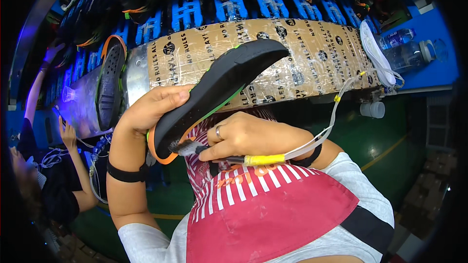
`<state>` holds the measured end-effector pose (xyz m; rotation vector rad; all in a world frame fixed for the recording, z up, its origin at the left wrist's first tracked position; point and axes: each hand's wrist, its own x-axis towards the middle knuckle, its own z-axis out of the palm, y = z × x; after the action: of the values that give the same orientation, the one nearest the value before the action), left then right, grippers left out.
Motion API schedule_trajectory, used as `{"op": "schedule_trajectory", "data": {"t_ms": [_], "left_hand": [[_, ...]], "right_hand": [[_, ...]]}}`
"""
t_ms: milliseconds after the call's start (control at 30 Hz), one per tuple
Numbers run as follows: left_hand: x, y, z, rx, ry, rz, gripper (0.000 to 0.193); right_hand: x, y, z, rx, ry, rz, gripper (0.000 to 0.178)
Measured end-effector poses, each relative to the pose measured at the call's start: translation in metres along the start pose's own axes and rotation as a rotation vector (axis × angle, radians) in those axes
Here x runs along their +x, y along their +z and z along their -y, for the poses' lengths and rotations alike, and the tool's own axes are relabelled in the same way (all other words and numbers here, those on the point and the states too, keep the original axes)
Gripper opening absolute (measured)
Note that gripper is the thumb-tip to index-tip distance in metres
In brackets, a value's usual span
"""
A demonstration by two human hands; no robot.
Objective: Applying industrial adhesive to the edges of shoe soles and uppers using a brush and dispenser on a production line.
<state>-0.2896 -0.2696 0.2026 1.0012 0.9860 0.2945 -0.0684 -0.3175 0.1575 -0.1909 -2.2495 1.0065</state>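
A: State the left hand's (158,107) position.
B: It grips the black sole (224,75) from the left, thumb on the edge. The sole is tilted, its orange-rimmed end lower.
A: And the right hand (248,136)?
B: It holds the brush (192,149), bristles touching the sole near that lower end. Yellow tape (264,159) wraps the joint between handle and tube (333,117).
A: Surroundings?
B: Cardboard (321,58) beyond the sole; a second sole (111,87) at far left; a bottle (407,57) at right, on the blue tabletop (441,75).

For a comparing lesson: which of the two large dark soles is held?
The black sole in the left hand; the other sole, farther left, has no hand on it.
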Motion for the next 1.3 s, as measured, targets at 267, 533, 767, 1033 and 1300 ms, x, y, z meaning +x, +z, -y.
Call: {"op": "schedule_trajectory", "data": {"t_ms": [267, 533, 767, 1033, 1300], "left_hand": [[0.002, -0.002, 0.004, -0.041, 0.022, -0.032, 0.042], [0.016, 0.004, 0.038, -0.720, 0.144, -0.252, 0.048], [0.031, 0.003, 0.068, -0.829, 0.519, -0.198, 0.048], [0.030, 0.017, 0.068, -0.859, 0.554, -0.297, 0.051], [0.033, 0.009, 0.076, -1.075, 0.529, -0.409, 0.047]], "right_hand": [[0.001, 0.010, -0.008, 0.119, 0.035, -0.141, 0.027], [-0.012, -0.011, -0.011, 0.347, 0.221, -0.300, 0.025], [-0.014, -0.026, -0.008, 0.387, 0.293, -0.540, 0.025], [-0.005, -0.010, -0.005, 0.273, 0.146, -0.255, 0.025], [-0.021, -0.045, -0.001, 0.603, 0.315, -0.438, 0.024]]}}
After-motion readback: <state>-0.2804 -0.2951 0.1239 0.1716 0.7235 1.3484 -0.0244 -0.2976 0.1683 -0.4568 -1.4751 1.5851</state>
